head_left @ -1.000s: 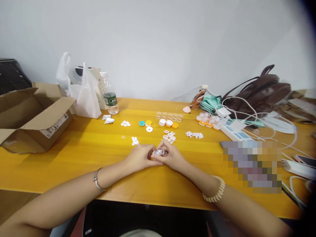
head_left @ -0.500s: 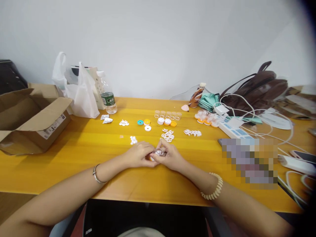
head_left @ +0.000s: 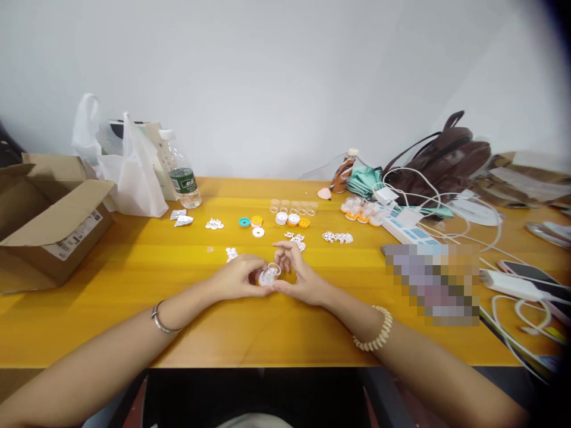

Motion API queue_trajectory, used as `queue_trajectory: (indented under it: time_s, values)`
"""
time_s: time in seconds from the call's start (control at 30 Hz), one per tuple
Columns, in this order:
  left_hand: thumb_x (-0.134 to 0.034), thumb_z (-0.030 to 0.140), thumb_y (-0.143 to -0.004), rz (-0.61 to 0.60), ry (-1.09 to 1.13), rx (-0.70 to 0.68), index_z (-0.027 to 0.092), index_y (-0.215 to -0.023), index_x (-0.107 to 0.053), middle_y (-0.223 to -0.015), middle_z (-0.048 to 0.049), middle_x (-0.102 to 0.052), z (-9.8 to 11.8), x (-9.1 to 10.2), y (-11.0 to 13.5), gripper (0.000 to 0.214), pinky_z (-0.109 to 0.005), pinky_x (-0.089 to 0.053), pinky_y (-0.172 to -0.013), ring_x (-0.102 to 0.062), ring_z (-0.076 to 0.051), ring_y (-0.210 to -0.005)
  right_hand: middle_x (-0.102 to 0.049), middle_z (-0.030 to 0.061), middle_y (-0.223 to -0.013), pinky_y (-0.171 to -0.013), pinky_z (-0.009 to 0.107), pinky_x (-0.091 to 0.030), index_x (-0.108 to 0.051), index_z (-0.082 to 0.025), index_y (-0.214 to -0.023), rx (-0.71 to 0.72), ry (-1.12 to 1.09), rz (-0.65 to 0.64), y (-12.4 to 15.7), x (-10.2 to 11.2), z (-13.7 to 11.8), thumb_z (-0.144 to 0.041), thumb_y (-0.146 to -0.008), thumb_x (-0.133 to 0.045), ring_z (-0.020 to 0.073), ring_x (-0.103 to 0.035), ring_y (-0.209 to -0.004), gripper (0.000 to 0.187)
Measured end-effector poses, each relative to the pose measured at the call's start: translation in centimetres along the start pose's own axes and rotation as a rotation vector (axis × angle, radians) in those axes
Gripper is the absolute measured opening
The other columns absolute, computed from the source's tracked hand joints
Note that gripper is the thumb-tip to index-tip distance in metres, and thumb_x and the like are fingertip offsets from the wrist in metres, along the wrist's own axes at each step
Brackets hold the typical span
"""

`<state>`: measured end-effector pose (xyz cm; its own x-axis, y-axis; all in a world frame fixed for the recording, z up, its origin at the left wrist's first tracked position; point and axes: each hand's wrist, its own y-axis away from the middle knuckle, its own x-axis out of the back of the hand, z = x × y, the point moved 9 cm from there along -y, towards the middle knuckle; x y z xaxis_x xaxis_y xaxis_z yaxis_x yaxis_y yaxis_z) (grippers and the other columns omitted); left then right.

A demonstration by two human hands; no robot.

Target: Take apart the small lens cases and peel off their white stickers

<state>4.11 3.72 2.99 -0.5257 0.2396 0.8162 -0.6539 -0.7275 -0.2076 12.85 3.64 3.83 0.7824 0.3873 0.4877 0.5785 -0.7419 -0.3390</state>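
Both hands meet at the middle of the yellow table (head_left: 134, 285). My left hand (head_left: 236, 276) and my right hand (head_left: 298, 274) pinch a small clear round container (head_left: 269, 275) between their fingertips. The right hand's upper fingers are partly lifted. Small white flat pieces (head_left: 295, 240) lie just beyond the hands, with more white flat pieces (head_left: 338, 237) to the right and a little heap of white bits (head_left: 231, 254) to the left. Behind them lie coloured round caps (head_left: 256, 222) and a row of clear little cups (head_left: 293, 207).
An open cardboard box (head_left: 49, 226) stands at the left, white plastic bags (head_left: 129, 172) and a water bottle (head_left: 181, 178) behind it. At the right lie a power strip (head_left: 404, 229) with cables, a brown bag (head_left: 439, 160), a phone (head_left: 529, 273) and a blurred patch.
The view has shifted so everything sits further left. My hands have turned the small clear container between the fingertips, and the right hand's fingers have lifted a little.
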Motion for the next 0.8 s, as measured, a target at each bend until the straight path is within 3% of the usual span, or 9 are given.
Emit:
queue_trajectory:
  time_s: [0.13, 0.3, 0.37, 0.47, 0.53, 0.6, 0.7, 0.8]
  values:
    - [-0.060, 0.053, -0.071, 0.025, -0.082, -0.015, 0.015, -0.065, -0.049, -0.062, 0.0017, -0.050, 0.2, 0.1, -0.1, 0.040, -0.022, -0.030, -0.054, -0.045, -0.010, -0.058, -0.047, -0.0075, -0.063, -0.053, 0.022, -0.034, -0.028, -0.022, -0.120, -0.171, 0.123, -0.071, 0.2, -0.8, 1.7, -0.039, -0.064, -0.072, 0.0104, -0.041, -0.054, 0.074]
    - [-0.062, 0.054, -0.070, 0.056, -0.105, -0.013, 0.016, -0.066, -0.050, -0.061, 0.0020, -0.051, 0.7, 0.3, 0.0, 0.040, -0.023, -0.031, -0.056, -0.046, -0.011, -0.057, -0.053, -0.0072, -0.059, -0.051, 0.021, -0.034, -0.038, -0.023, -0.108, -0.208, 0.103, -0.092, 0.4, -1.2, 2.0, -0.037, -0.079, -0.056, 0.0101, -0.046, -0.051, 0.036]
    - [-0.061, 0.051, -0.071, 0.063, -0.115, -0.011, 0.016, -0.067, -0.050, -0.061, 0.0017, -0.051, 0.7, 0.3, -0.1, 0.037, -0.023, -0.032, -0.056, -0.047, -0.011, -0.058, -0.055, -0.0046, -0.068, -0.057, 0.024, -0.039, -0.038, -0.022, -0.108, -0.134, 0.137, -0.095, 0.3, -1.2, 1.2, -0.029, -0.079, -0.054, 0.0117, -0.050, -0.059, 0.034]
    - [-0.060, 0.052, -0.072, 0.046, -0.125, 0.001, 0.016, -0.067, -0.049, -0.062, 0.0015, -0.051, 0.3, 0.2, -0.1, 0.037, -0.023, -0.032, -0.057, -0.047, -0.012, -0.059, -0.052, 0.0057, -0.099, -0.077, 0.033, -0.043, -0.034, -0.020, -0.114, 0.021, 0.221, -0.034, 0.2, -0.6, -0.3, -0.024, -0.069, -0.061, 0.0183, -0.052, -0.088, 0.053]
    - [-0.061, 0.054, -0.071, 0.029, -0.122, 0.000, 0.016, -0.067, -0.048, -0.063, 0.0011, -0.052, 0.1, 0.0, -0.1, 0.040, -0.023, -0.032, -0.057, -0.047, -0.012, -0.060, -0.043, 0.0116, -0.115, -0.088, 0.038, -0.039, -0.030, -0.019, -0.120, 0.087, 0.263, 0.026, 0.2, -0.2, -1.1, -0.030, -0.065, -0.067, 0.0232, -0.045, -0.104, 0.066]
    - [-0.062, 0.053, -0.070, 0.024, -0.118, -0.012, 0.016, -0.067, -0.048, -0.064, 0.0010, -0.052, 0.0, -0.2, -0.1, 0.040, -0.023, -0.032, -0.057, -0.047, -0.012, -0.061, -0.040, 0.0135, -0.117, -0.089, 0.039, -0.038, -0.028, -0.019, -0.122, 0.088, 0.293, 0.083, 0.2, 0.3, -1.2, -0.039, -0.061, -0.072, 0.0252, -0.043, -0.107, 0.078]
    - [-0.063, 0.054, -0.068, 0.031, -0.107, -0.014, 0.016, -0.066, -0.048, -0.063, 0.0016, -0.051, 0.0, -0.3, -0.1, 0.041, -0.023, -0.032, -0.057, -0.047, -0.012, -0.060, -0.052, 0.0044, -0.088, -0.072, 0.033, -0.042, -0.034, -0.020, -0.115, -0.038, 0.316, 0.085, 0.1, 0.3, -0.1, -0.045, -0.058, -0.074, 0.0201, -0.051, -0.080, 0.075]
    - [-0.064, 0.055, -0.067, 0.036, -0.090, -0.002, 0.016, -0.066, -0.049, -0.063, 0.0017, -0.052, 0.1, -0.3, -0.1, 0.042, -0.023, -0.032, -0.056, -0.048, -0.012, -0.059, -0.045, -0.0078, -0.055, -0.056, 0.025, -0.034, -0.040, -0.023, -0.101, -0.157, 0.311, -0.017, 0.3, -0.6, 1.0, -0.040, -0.073, -0.063, 0.0131, -0.044, -0.053, 0.040]
